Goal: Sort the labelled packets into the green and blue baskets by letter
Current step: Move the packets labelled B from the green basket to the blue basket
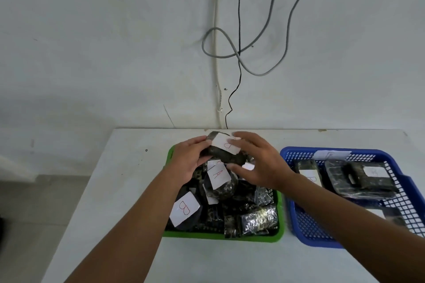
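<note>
A dark packet with a white label marked B (pixel 224 148) is held up above the far end of the green basket (pixel 279 234). My left hand (pixel 190 158) grips its left end. My right hand (pixel 257 163) reaches over its right side, fingers on the label and thumb spread below. Inside the green basket lie several dark packets, among them one labelled A (pixel 218 176) and one labelled B (pixel 184 209). The blue basket (pixel 299 225) to the right holds a few dark packets (pixel 358 179) with white labels; their letters are hard to read.
Both baskets stand on a white table (pixel 103 190) pushed against a pale wall. Grey and black cables (pixel 239 53) hang down the wall behind the table. The floor shows to the left of the table.
</note>
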